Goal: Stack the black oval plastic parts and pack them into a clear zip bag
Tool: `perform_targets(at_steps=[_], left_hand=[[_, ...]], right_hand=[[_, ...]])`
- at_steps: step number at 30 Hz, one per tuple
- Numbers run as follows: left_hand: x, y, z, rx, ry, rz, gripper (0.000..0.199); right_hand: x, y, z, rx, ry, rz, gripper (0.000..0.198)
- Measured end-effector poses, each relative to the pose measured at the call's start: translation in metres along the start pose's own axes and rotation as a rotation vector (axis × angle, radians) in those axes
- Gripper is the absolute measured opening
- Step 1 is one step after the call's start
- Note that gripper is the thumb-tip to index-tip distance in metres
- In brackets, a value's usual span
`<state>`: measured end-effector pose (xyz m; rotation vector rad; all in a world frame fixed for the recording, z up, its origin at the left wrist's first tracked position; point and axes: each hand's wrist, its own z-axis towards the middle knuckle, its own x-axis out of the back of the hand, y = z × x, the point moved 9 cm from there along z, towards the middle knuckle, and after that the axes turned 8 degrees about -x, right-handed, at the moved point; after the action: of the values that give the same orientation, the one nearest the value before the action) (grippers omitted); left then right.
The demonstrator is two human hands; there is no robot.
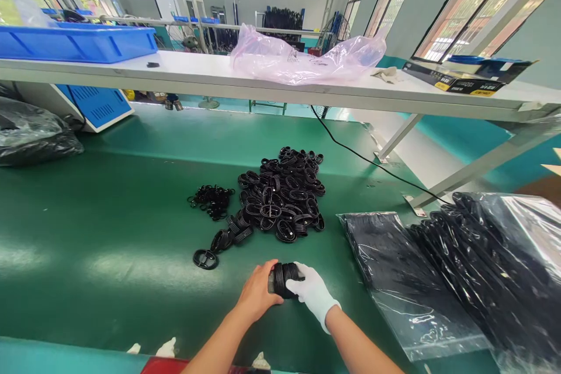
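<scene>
Between my two hands is a stack of black oval buckles [286, 279], held together side by side just above or on the green tabletop; the exact contact is hidden. My bare left hand [258, 291] grips the stack's left end, thumb below and fingers above. At the other end, my right hand [312, 289] in a white glove closes on it. Beyond them lies a heap of loose black oval buckles [289, 193]. A short row of buckles [232, 234] trails from the heap to one flat buckle [205, 259]. Small black rings [213, 201] form a pile left of the heap.
Clear bags of black strips [412, 286] cover the table's right side. A white shelf [197, 73] crosses above the back, bearing a blue tray [79, 44] and pink plastic film [302, 61]. A black cable [359, 155] runs to the right. Another bag [30, 131] lies left.
</scene>
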<state>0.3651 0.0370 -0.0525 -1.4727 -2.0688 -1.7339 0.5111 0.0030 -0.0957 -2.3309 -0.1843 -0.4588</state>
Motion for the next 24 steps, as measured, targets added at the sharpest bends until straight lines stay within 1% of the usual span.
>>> perform_targets(at_steps=[7, 9, 13, 16, 18, 20, 21, 24], left_hand=[[-0.008, -0.004, 0.001, -0.075, -0.009, -0.008, 0.080], [-0.010, -0.004, 0.002, -0.080, -0.011, -0.002, 0.082], [-0.011, -0.003, 0.002, -0.095, 0.012, 0.011, 0.081], [-0.007, -0.002, 0.002, -0.120, 0.021, 0.004, 0.082], [-0.006, -0.003, 0.004, -0.108, -0.023, -0.059, 0.081], [-0.005, -0.004, 0.008, -0.076, -0.054, -0.156, 0.067], [-0.004, -0.005, 0.011, -0.052, -0.045, -0.187, 0.058], [-0.001, -0.009, 0.023, 0.029, 0.053, -0.170, 0.036]], right_hand=[[0.001, 0.001, 0.002, 0.030, 0.035, -0.058, 0.051], [0.002, -0.003, -0.001, 0.043, 0.042, -0.071, 0.050], [-0.004, -0.015, -0.010, 0.077, 0.042, -0.159, 0.042], [-0.005, -0.016, -0.015, 0.037, 0.115, -0.214, 0.048], [-0.006, -0.013, -0.016, 0.006, 0.155, -0.218, 0.052], [-0.009, -0.012, -0.015, 0.014, 0.149, -0.215, 0.050], [-0.010, -0.012, -0.014, 0.025, 0.145, -0.210, 0.048], [-0.010, -0.012, -0.012, 0.049, 0.151, -0.195, 0.043]])
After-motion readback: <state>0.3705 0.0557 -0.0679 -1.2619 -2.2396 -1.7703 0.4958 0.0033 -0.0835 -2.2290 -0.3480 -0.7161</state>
